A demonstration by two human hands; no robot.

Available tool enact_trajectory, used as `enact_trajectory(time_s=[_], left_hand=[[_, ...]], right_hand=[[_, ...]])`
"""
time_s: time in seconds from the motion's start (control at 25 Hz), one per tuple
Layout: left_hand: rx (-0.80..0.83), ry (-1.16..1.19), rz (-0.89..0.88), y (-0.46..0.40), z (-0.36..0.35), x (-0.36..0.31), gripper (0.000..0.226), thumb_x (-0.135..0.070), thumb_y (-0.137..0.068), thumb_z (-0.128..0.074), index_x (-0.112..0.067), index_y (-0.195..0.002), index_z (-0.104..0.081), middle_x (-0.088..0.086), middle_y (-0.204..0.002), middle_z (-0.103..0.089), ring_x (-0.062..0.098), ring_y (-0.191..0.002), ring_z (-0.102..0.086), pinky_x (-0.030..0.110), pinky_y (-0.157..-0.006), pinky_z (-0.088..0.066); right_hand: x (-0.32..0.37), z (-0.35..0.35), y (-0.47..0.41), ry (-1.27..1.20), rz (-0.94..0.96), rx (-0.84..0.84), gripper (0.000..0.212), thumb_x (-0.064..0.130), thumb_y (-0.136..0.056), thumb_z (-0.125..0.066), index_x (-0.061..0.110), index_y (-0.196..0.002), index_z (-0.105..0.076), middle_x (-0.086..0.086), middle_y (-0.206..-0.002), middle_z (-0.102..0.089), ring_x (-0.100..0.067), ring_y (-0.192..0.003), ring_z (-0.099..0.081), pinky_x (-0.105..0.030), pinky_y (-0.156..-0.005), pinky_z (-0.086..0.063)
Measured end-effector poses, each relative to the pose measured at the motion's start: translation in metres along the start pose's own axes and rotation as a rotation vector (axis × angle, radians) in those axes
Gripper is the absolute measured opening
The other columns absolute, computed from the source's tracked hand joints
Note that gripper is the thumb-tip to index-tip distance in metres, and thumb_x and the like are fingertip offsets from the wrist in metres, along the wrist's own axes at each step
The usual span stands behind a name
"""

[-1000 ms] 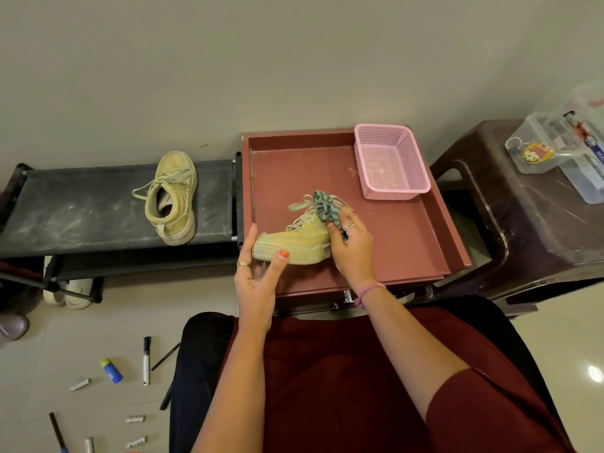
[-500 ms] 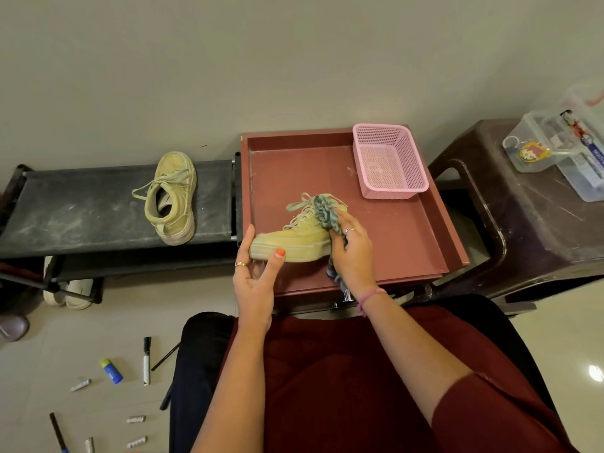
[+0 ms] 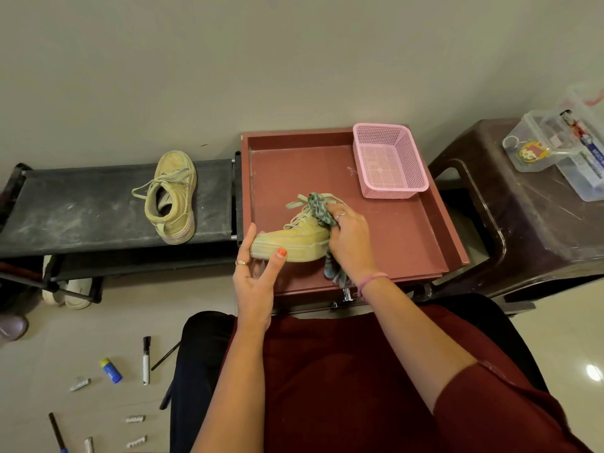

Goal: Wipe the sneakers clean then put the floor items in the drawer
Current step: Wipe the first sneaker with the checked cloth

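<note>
Bottom left of frame, on floor: marker (image 3: 146, 360), blue glue stick (image 3: 110, 371), small white pieces, all untouched, so drawer step not started. Centre: left hand (image 3: 258, 276) pinches toe of sneaker (image 3: 292, 240), thumb on sole edge. Right hand (image 3: 349, 243) clenched round green cloth (image 3: 321, 213), pressing it on sneaker's heel side. Sneaker sits in red drawer (image 3: 392, 230). Step: wiping first sneaker. Next, likely: finish, swap to second sneaker (image 3: 172, 195) on black rack (image 3: 81, 210), upper left. Pink basket (image 3: 389, 161) at drawer's far corner.
</note>
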State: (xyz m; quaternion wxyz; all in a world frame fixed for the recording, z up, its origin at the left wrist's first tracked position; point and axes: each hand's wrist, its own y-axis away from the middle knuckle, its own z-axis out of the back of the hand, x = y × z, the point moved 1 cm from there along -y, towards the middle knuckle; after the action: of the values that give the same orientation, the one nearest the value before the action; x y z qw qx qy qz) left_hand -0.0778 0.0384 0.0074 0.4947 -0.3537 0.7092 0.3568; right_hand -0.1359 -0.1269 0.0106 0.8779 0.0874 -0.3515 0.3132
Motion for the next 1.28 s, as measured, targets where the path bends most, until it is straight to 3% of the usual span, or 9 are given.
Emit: enact_trajectory(time_s=[0.2, 0.4, 0.56, 0.64, 0.76, 0.96, 1.12, 1.28], left_hand=[[-0.017, 0.015, 0.007, -0.003, 0.003, -0.002, 0.058, -0.007, -0.086, -0.066, -0.031, -0.135, -0.046, -0.006, -0.123, -0.063, 0.004, -0.11, -0.062, 0.023, -0.097, -0.05], [-0.019, 0.053, 0.043, 0.0, -0.002, 0.0, 0.062, -0.016, -0.079, -0.068, -0.028, -0.136, -0.047, 0.003, -0.127, -0.062, 0.007, -0.113, -0.061, 0.029, -0.104, -0.046], [-0.028, 0.043, 0.046, -0.004, 0.003, 0.0, 0.061, -0.019, -0.078, -0.069, -0.032, -0.134, -0.048, 0.008, -0.133, -0.059, 0.015, -0.12, -0.058, 0.039, -0.11, -0.041], [-0.027, 0.023, 0.04, -0.003, 0.003, 0.002, 0.058, -0.013, -0.083, -0.067, -0.032, -0.134, -0.047, 0.001, -0.128, -0.062, 0.01, -0.116, -0.06, 0.035, -0.107, -0.044], [-0.026, 0.01, 0.02, -0.005, 0.002, 0.001, 0.059, -0.004, -0.086, -0.065, -0.03, -0.135, -0.045, -0.007, -0.123, -0.062, 0.002, -0.111, -0.061, 0.023, -0.101, -0.047], [-0.05, 0.04, 0.051, -0.004, 0.0, 0.007, 0.06, -0.003, -0.086, -0.064, -0.033, -0.134, -0.045, -0.006, -0.123, -0.063, 0.005, -0.112, -0.061, 0.026, -0.103, -0.046], [-0.034, 0.024, 0.044, -0.005, 0.001, 0.005, 0.063, -0.001, -0.086, -0.064, -0.033, -0.136, -0.041, -0.002, -0.128, -0.061, 0.002, -0.11, -0.062, 0.019, -0.096, -0.049], [-0.016, 0.018, 0.036, -0.007, -0.001, 0.005, 0.069, 0.0, -0.084, -0.065, -0.026, -0.143, -0.038, 0.008, -0.14, -0.053, 0.008, -0.119, -0.058, 0.018, -0.098, -0.047]], right_hand=[[0.028, 0.004, 0.063, -0.128, 0.118, -0.031, 0.047, -0.01, -0.083, -0.048, 0.009, -0.124, -0.061, -0.002, -0.126, -0.058, -0.013, -0.118, -0.048, -0.014, -0.106, -0.028], [-0.002, -0.002, 0.029, -0.093, -0.113, -0.095, 0.047, -0.012, -0.083, -0.046, 0.004, -0.125, -0.059, -0.009, -0.124, -0.058, -0.028, -0.115, -0.05, -0.005, -0.095, -0.023], [0.017, -0.004, 0.008, -0.008, -0.066, -0.005, 0.048, -0.011, -0.086, -0.04, 0.006, -0.129, -0.055, -0.007, -0.132, -0.054, -0.028, -0.115, -0.041, -0.014, -0.092, -0.027], [0.018, 0.0, 0.017, 0.045, 0.054, 0.022, 0.048, -0.01, -0.086, -0.042, 0.007, -0.128, -0.057, -0.005, -0.131, -0.056, -0.026, -0.113, -0.041, -0.021, -0.096, -0.03], [0.012, 0.007, 0.022, 0.128, 0.188, 0.053, 0.047, -0.013, -0.084, -0.043, 0.002, -0.125, -0.059, -0.009, -0.126, -0.058, -0.029, -0.109, -0.043, -0.019, -0.097, -0.03], [0.019, 0.006, 0.006, 0.138, 0.05, 0.084, 0.05, -0.014, -0.087, -0.037, 0.004, -0.13, -0.054, -0.009, -0.13, -0.056, -0.028, -0.112, -0.039, -0.017, -0.094, -0.028], [0.025, 0.012, 0.043, 0.101, 0.131, 0.075, 0.046, -0.01, -0.088, -0.041, 0.004, -0.129, -0.055, -0.008, -0.128, -0.055, -0.028, -0.114, -0.041, -0.013, -0.093, -0.022], [0.016, 0.01, 0.0, 0.122, 0.018, 0.058, 0.036, -0.006, -0.091, -0.039, 0.001, -0.121, -0.059, -0.014, -0.122, -0.057, -0.031, -0.111, -0.043, -0.026, -0.094, -0.033]])
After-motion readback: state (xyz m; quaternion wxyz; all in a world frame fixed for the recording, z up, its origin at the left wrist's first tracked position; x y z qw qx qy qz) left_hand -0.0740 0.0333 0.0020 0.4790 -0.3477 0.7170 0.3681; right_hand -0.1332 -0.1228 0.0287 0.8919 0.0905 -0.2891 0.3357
